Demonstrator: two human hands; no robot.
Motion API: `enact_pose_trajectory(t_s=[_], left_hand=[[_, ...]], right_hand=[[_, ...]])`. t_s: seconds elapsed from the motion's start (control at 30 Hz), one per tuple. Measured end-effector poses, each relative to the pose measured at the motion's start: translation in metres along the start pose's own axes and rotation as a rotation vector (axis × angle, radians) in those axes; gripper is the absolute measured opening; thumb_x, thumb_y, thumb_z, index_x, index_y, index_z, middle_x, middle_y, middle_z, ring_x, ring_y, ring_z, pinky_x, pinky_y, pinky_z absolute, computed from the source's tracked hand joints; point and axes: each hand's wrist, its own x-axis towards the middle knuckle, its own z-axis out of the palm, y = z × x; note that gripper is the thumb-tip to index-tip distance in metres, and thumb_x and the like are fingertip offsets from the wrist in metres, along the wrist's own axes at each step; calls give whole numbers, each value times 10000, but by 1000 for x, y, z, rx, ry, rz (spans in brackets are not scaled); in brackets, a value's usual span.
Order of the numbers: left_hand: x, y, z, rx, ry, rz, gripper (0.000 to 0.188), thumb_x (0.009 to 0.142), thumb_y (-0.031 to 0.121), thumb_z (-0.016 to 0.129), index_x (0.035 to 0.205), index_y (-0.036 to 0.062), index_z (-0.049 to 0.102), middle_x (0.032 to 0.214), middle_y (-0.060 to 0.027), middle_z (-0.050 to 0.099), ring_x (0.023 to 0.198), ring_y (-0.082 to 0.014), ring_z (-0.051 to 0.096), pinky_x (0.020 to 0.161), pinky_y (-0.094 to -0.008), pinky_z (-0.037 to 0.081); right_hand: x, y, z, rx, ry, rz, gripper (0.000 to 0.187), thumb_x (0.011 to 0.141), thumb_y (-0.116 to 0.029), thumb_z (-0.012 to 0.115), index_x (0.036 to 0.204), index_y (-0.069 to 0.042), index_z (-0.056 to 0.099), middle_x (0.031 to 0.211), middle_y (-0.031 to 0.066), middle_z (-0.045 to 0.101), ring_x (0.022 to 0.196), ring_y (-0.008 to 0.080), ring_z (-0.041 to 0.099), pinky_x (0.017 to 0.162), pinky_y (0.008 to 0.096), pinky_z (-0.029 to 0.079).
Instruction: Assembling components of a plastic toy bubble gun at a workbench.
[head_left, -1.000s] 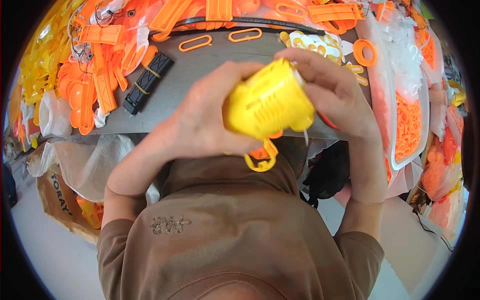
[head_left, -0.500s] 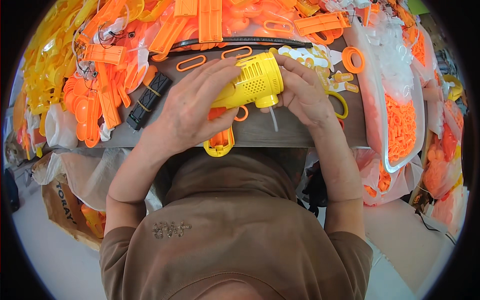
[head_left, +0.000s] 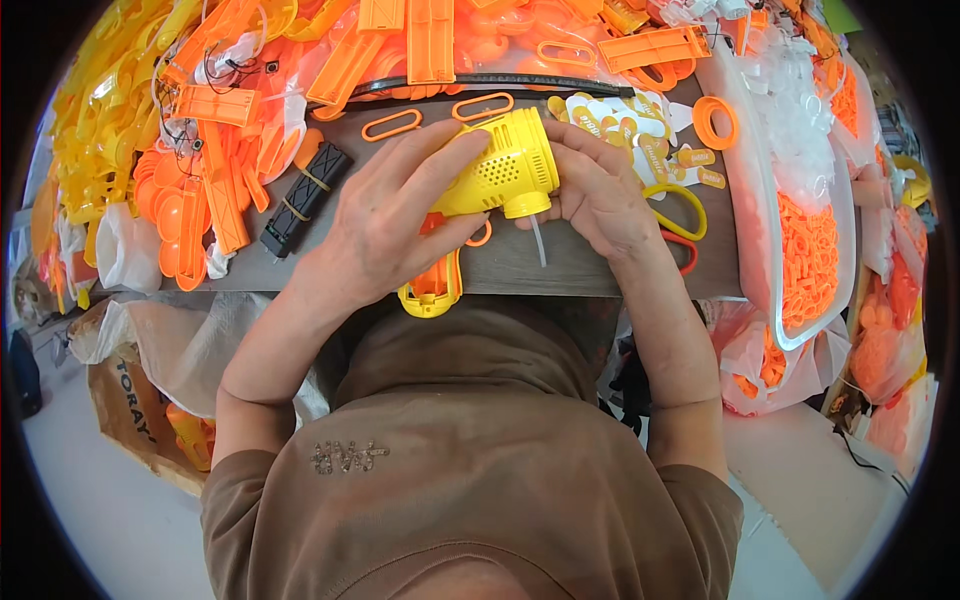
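A yellow plastic toy gun (head_left: 515,165) with a round vented barrel is held between my two hands above the near edge of the table. My left hand (head_left: 385,215) is wrapped round its rear part, hiding much of it. The grip (head_left: 432,292), yellow with an orange part, hangs below that hand towards me. My right hand (head_left: 605,195) closes its fingers on the barrel's round right end; some fingertips are hidden behind it. From a short yellow neck (head_left: 527,204) under the barrel, a thin clear tube (head_left: 540,243) sticks out.
Orange and yellow plastic parts (head_left: 110,120) heap along the left and back. A black banded bundle (head_left: 305,200) lies left of my hands. On the right are sticker sheets (head_left: 650,150), an orange ring (head_left: 698,122), a yellow loop (head_left: 703,215) and a white bin (head_left: 750,240) of small orange pieces.
The toy gun and both hands have shifted slightly left over the table, and the barrel is turned a little. Both hands keep their hold.
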Motion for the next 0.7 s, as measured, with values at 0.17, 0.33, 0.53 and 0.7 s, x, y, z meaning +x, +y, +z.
enact_pose_trajectory(t_s=[0.17,0.33,0.53,0.7], left_hand=[[-10,-6,-14,-159,192,-57,609,638,100,768,1167,-24,492,1112,-163,542,978,-264,567,838,-337,464],[-28,-24,-54,-154,271,-590,564,674,46,727,1182,-10,491,1091,-140,555,984,-227,555,808,-311,467],[-33,-29,-54,515,128,-344,501,671,82,705,1143,40,542,1093,-145,555,936,-305,551,830,-365,442],[-1,-3,-38,247,125,-124,431,689,51,674,1102,30,551,1054,-130,568,924,-272,547,798,-357,440]], right_hand=[[4,0,-1,66,11,-3,395,901,-158,460,1215,71,392,1059,154,565,879,222,618,628,373,571],[1,-2,-3,106,23,35,383,887,-146,491,1207,46,406,1062,151,561,871,243,616,630,405,564],[2,-5,2,89,34,35,380,890,-148,482,1213,35,402,1071,153,554,870,246,615,630,429,560],[-1,-3,7,62,42,34,376,893,-149,476,1212,34,397,1068,149,551,872,236,614,626,412,566]])
